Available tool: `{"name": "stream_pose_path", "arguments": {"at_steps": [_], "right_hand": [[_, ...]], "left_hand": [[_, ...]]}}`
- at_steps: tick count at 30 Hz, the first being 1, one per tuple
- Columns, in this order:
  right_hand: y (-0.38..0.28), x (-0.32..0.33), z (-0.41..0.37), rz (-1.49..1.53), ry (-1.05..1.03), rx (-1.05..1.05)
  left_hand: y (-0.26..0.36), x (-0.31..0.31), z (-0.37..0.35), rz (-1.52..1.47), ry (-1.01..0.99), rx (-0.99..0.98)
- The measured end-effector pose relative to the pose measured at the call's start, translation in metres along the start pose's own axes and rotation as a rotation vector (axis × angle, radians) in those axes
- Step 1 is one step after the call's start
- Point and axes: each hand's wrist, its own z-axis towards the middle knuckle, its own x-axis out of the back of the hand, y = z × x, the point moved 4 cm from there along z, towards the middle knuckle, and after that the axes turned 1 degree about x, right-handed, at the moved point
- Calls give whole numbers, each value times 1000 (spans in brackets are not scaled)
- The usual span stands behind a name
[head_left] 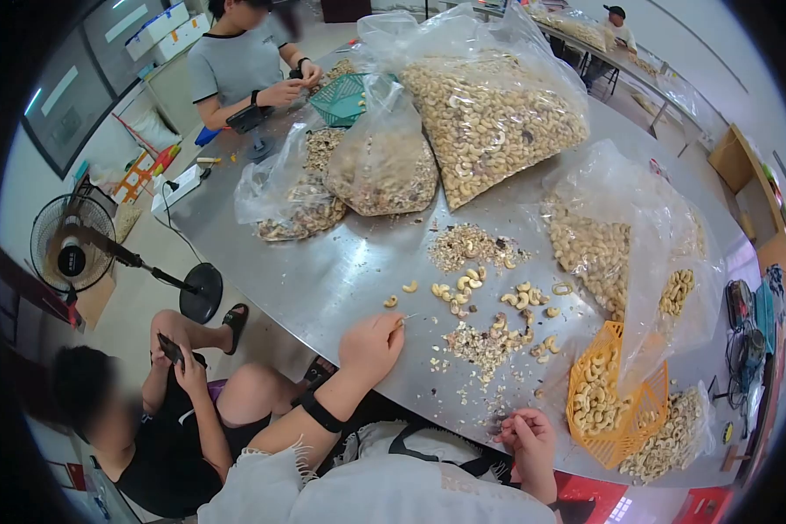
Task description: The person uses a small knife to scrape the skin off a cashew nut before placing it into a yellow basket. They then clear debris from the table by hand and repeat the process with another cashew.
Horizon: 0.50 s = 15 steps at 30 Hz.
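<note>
My left hand is closed above the table's near edge, with a thin metal pick poking out between thumb and forefinger. Close to the near edge, my right hand has its fingers curled together; whatever they pinch is too small to make out. Between the hands lie a heap of cashew crumbs and skins and some loose whole cashews. Farther off is another pile of broken bits. An orange plastic basket holding cashews stands to the right of my right hand.
Large clear bags of cashews stand at the back of the metal table, with another bag at right. A co-worker works by a green basket. A seated person holds a phone near a fan.
</note>
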Motion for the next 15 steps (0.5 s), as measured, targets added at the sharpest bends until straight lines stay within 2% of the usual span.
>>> {"name": "stream_pose_path", "arguments": {"at_steps": [15], "right_hand": [[-9,-9,7,2,-102,-91]], "left_hand": [[2,1,1,-16,-3,6]]}}
